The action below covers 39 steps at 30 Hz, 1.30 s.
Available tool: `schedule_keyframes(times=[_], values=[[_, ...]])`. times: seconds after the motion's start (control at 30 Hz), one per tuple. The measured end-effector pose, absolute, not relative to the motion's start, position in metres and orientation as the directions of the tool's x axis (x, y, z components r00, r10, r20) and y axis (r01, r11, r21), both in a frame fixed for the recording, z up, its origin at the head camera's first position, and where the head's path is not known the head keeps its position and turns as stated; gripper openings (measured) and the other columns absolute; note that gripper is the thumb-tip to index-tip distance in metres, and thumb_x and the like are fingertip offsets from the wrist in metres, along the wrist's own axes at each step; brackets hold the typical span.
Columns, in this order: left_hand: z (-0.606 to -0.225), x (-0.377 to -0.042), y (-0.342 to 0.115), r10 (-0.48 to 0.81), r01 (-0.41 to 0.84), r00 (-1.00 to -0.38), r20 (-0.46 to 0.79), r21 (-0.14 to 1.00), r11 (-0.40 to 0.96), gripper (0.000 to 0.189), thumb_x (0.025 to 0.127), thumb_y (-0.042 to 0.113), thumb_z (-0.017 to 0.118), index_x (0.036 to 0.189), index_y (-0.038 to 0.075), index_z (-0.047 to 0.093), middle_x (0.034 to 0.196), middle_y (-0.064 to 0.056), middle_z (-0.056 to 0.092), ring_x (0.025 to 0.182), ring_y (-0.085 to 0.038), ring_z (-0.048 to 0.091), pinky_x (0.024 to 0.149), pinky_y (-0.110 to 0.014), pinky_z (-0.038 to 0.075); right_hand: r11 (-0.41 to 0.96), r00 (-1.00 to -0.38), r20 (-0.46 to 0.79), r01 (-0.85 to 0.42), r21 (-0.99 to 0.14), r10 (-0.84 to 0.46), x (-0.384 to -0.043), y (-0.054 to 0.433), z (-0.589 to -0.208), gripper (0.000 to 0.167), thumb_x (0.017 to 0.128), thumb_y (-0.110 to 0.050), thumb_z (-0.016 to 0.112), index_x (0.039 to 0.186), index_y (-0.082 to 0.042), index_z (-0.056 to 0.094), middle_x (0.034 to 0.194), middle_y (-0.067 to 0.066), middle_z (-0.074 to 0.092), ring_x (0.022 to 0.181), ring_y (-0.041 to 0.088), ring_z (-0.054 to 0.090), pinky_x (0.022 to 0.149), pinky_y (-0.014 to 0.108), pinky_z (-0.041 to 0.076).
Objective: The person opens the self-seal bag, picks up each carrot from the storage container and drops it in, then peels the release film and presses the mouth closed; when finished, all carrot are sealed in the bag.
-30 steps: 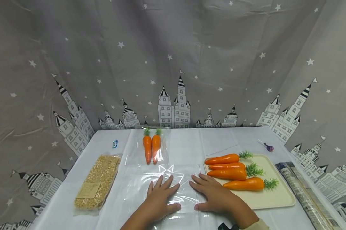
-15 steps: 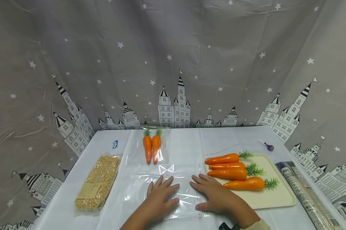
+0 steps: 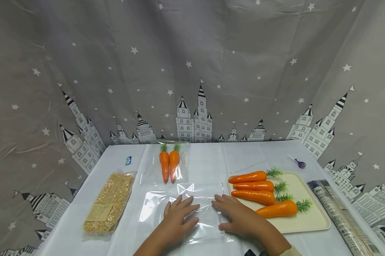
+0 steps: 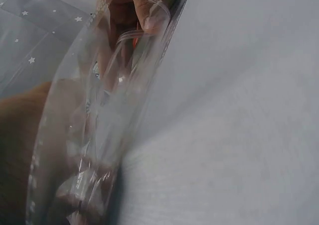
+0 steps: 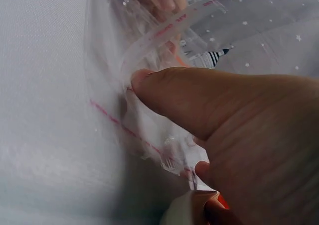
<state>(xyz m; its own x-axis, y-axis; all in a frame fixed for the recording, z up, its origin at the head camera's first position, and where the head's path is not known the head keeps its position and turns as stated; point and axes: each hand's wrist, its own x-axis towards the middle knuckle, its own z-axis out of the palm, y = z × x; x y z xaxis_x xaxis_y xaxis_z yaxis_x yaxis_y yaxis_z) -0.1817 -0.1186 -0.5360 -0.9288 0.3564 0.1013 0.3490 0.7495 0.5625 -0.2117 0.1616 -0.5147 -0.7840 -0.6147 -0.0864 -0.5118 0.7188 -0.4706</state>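
Observation:
A flat clear plastic bag point(image 3: 151, 206) lies on the white-covered table in front of me. Over its middle rests my left hand point(image 3: 178, 220), fingers spread. My right hand point(image 3: 235, 215) lies at the bag's right side with straight fingers, near the tray's left edge. In the right wrist view my thumb point(image 5: 174, 93) touches the crinkled bag point(image 5: 137, 120), which shows a strip with red print. The left wrist view has the transparent bag point(image 4: 109, 120) raised in front of my hand, hiding part of it. Behind it, another clear bag holds two carrots point(image 3: 164, 165).
A cream tray point(image 3: 307, 220) with several carrots point(image 3: 277, 209) stands at the right. Beyond it lie a lollipop point(image 3: 300, 164) and a long wrapped roll point(image 3: 336, 213). Left are a bag of yellow grains point(image 3: 112, 199) and a small blue packet point(image 3: 128, 160). A grey curtain point(image 3: 192, 46) backs the table.
The nearest carrot on the tray has shifted to the right, away from my right hand. The clear bag's surface has flexed slightly. My hands have hardly moved.

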Motion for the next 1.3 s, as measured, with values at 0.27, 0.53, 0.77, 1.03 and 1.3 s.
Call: schedule_keyframes(times=[0.27,0.53,0.77,1.03,1.3], values=[[-0.535,-0.182,-0.116,0.363,0.364,-0.924,0.119,0.563,0.742,0.044,0.100,0.046,0.065,0.139,0.028,0.068,0.159,-0.007,0.052,0.153,-0.048,0.032,0.114,-0.083,0.013,0.720,-0.805,-0.064,-0.489,-0.492,-0.590,-0.208,0.165,-0.509,0.069,0.092,-0.043,0.078,0.154,-0.025,0.053,0.166,0.002,0.043,0.155,0.034,0.036,0.122,0.062,0.032],[-0.537,-0.184,-0.112,0.370,0.370,-0.921,0.124,0.579,0.727,0.045,0.102,0.050,0.060,0.141,0.028,0.066,0.160,-0.006,0.051,0.153,-0.049,0.032,0.115,-0.083,0.014,0.760,-0.839,-0.095,-0.430,-0.488,-0.536,-0.203,0.179,-0.492,0.071,0.092,-0.041,0.079,0.155,-0.025,0.052,0.160,0.001,0.051,0.149,0.031,0.046,0.120,0.059,0.037],[-0.537,-0.180,-0.116,0.345,0.345,-0.931,0.116,0.585,0.734,0.043,0.101,0.045,0.064,0.140,0.026,0.068,0.158,-0.007,0.053,0.153,-0.049,0.032,0.114,-0.083,0.012,0.737,-0.844,-0.057,-0.430,-0.522,-0.533,-0.205,0.193,-0.475,0.065,0.093,-0.037,0.080,0.150,-0.018,0.056,0.152,0.004,0.059,0.143,0.031,0.052,0.117,0.060,0.041],[-0.533,-0.182,-0.121,0.337,0.355,-0.931,0.143,0.578,0.735,0.043,0.102,0.045,0.063,0.140,0.026,0.068,0.158,-0.008,0.054,0.152,-0.049,0.033,0.114,-0.083,0.014,0.771,-0.921,-0.052,-0.291,-0.566,-0.386,-0.209,0.224,-0.456,0.054,0.091,-0.028,0.082,0.142,-0.025,0.064,0.142,-0.005,0.065,0.129,0.023,0.061,0.108,0.056,0.051],[-0.534,-0.183,-0.120,0.342,0.344,-0.932,0.119,0.588,0.732,0.043,0.101,0.044,0.064,0.140,0.026,0.068,0.158,-0.008,0.053,0.152,-0.050,0.033,0.113,-0.084,0.014,0.837,-0.965,-0.049,-0.199,-0.510,-0.259,-0.198,0.268,-0.453,0.063,0.091,-0.029,0.082,0.147,-0.013,0.059,0.145,0.013,0.062,0.135,0.041,0.056,0.110,0.065,0.045]])
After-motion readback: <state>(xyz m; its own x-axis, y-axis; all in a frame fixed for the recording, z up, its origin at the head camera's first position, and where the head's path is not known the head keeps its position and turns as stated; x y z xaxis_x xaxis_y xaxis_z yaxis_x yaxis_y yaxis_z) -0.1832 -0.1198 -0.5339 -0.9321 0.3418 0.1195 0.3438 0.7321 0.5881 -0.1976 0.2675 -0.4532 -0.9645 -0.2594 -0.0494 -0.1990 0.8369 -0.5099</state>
